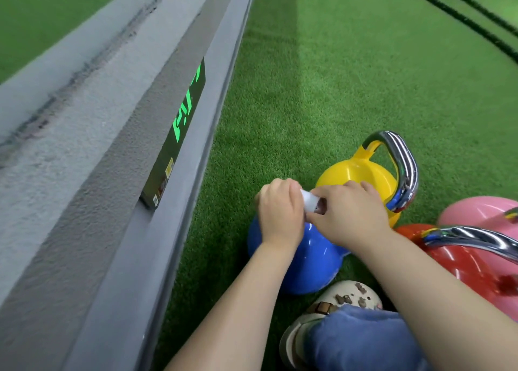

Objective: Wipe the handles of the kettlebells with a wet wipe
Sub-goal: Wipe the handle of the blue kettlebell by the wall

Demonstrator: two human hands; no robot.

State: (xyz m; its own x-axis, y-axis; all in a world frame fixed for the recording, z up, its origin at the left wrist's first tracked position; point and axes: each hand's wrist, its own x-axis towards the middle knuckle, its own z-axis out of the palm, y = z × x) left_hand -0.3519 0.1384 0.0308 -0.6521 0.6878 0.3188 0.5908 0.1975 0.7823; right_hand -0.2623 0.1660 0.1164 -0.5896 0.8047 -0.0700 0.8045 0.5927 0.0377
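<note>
Hands: small white wet wipe is pinched between left hand and right hand.
Wipe: judged limp, light.
Handle: chrome steel handle, beyond right hand, judged rigid, slick.

Both bare forearms reach forward, the left hand and right hand meeting, fingers curled, pinching together.

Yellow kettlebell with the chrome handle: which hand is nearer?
Right hand overlaps the yellow kettlebell; left hand sits beside it, over the blue kettlebell.
</note>
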